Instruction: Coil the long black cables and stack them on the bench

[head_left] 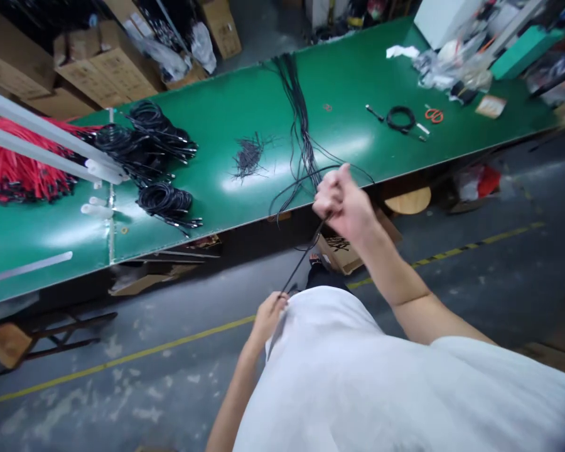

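Note:
A black cable (299,267) runs between my two hands in front of my body. My right hand (336,201) is closed around it near the table's front edge. Lower down, by the white shirt, my left hand (269,317) has its fingers closed on the same cable. Behind my right hand, a long bundle of black cables (297,103) stretches across the green table (211,119) to its far edge. Loose ends of the bundle fan out around the hand, and a loop bulges to the left. A pile of short black ties (248,156) lies left of the bundle.
Coiled black cables (164,199) and red cables (23,160) lie on the left. To the right are one coiled cable (400,119), orange-handled scissors (434,115) and plastic bags (445,66). Cardboard boxes (113,66) stand behind the table. A wooden stool (408,201) is partly beneath it.

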A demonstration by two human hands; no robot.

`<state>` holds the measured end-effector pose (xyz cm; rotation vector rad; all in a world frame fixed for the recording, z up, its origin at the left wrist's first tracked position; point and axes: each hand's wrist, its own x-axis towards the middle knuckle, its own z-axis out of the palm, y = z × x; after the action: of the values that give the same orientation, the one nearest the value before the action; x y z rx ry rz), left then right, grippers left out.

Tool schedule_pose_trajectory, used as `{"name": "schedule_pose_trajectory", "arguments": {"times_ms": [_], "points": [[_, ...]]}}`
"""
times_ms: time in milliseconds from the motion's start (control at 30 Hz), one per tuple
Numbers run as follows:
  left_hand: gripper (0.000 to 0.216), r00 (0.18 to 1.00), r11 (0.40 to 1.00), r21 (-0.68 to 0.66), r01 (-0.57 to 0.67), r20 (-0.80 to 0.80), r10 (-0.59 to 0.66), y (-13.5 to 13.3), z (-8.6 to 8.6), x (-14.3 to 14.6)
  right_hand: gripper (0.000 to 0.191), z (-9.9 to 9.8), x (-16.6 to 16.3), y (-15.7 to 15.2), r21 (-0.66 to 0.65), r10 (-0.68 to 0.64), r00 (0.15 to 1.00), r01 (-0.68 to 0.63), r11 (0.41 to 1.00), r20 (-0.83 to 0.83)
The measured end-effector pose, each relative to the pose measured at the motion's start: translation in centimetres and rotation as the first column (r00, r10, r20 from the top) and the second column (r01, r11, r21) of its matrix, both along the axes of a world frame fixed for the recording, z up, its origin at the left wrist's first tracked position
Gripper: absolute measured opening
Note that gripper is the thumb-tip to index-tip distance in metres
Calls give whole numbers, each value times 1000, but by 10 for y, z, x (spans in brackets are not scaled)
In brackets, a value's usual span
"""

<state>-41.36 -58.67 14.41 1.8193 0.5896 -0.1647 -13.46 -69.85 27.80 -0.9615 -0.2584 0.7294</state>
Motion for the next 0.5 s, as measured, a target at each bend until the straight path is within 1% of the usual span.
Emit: {"name": "schedule_pose_trajectory", "arguments": {"times_ms": [33,67,100,133,167,200,233,267,300,333,367,400,433,467,500], "points": [[26,996,995,31,-90,23,89,8,-5,-9,53,-3,16,-9,-59,-81,995,84,995,65],[26,983,984,37,-175,53,173,14,-9,-19,52,-9,29,-20,-124,-124,983,141,982,136],[27,964,967,18,-255,86,252,18,-13,-29,50,-17,37,-31,-210,-112,972,156,965,205],[29,939,946,-23,-325,112,325,19,-15,-40,48,-26,39,-43,-330,-44,962,135,934,269],[32,913,921,-83,-380,123,388,18,-15,-50,46,-34,36,-54,-480,87,943,83,873,323],[35,893,897,-158,-413,120,433,14,-12,-61,43,-41,28,-63,-638,262,897,28,770,356],[37,888,877,-239,-416,100,449,10,-7,-71,39,-47,15,-70,-767,439,818,4,641,371],[38,902,866,-320,-384,72,426,4,2,-80,35,-52,-1,-73,-843,585,713,17,537,387],[37,928,859,-395,-325,45,371,-1,13,-88,31,-55,-19,-72,-865,685,590,47,499,428],[36,953,850,-464,-252,32,300,-5,27,-96,32,-58,-40,-66,-842,733,459,64,536,502],[34,971,832,-524,-180,43,237,-8,42,-104,36,-61,-61,-57,-788,739,325,34,615,591],[33,978,813,-571,-118,77,196,-10,58,-112,40,-65,-83,-46,-721,713,200,-42,692,672],[31,974,797,-600,-67,132,182,-10,73,-120,40,-69,-103,-33,-667,681,84,-148,730,727],[30,963,796,-605,-30,196,185,-8,88,-128,34,-71,-120,-22,-640,658,-23,-255,724,753],[29,944,811,-585,-9,262,200,-5,101,-137,26,-72,-135,-14,-628,636,-97,-329,705,765]]}}
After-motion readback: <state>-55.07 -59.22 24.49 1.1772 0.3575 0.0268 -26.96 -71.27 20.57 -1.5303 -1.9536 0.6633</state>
